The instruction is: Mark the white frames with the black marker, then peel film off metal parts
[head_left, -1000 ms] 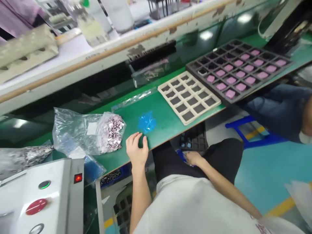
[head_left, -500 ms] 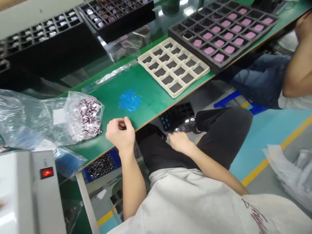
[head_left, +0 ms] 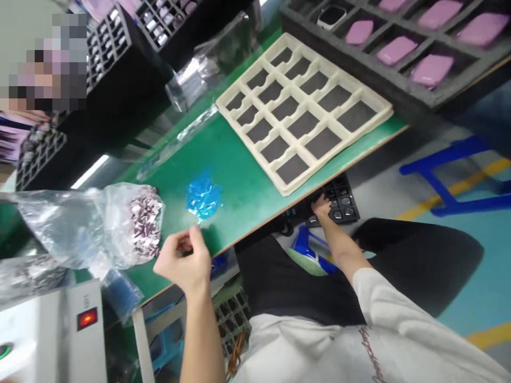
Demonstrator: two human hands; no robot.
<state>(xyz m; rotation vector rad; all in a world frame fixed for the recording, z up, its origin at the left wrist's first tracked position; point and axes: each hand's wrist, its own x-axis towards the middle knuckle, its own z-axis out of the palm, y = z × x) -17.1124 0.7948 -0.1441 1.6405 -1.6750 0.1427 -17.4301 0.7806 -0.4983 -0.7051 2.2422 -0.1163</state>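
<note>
My left hand (head_left: 183,260) hangs over the near edge of the green table (head_left: 239,213), closed, its fingers curled toward the thumb; I see nothing in it. Just beyond it lies a small heap of blue film pieces (head_left: 203,197). My right hand (head_left: 321,205) reaches down below the table edge, over a black compartment tray (head_left: 346,202) holding small dark, shiny watch-case-like pieces. Its fingers look apart, with nothing visible in them. A cream compartment tray (head_left: 265,144), its pockets showing dark bottoms, rests on the table further right.
A clear bag of small pinkish pieces (head_left: 146,223) lies left of the blue film. Beside it stands a white machine (head_left: 80,340) with a red lit switch. A black foam tray (head_left: 419,98) holds pink squarish pieces. Below are a blue stool frame (head_left: 435,181) and another person at far left.
My right hand has gone from above my lap down and forward to the black tray under the table. The view has tilted and come closer; my left hand keeps its curled shape.
</note>
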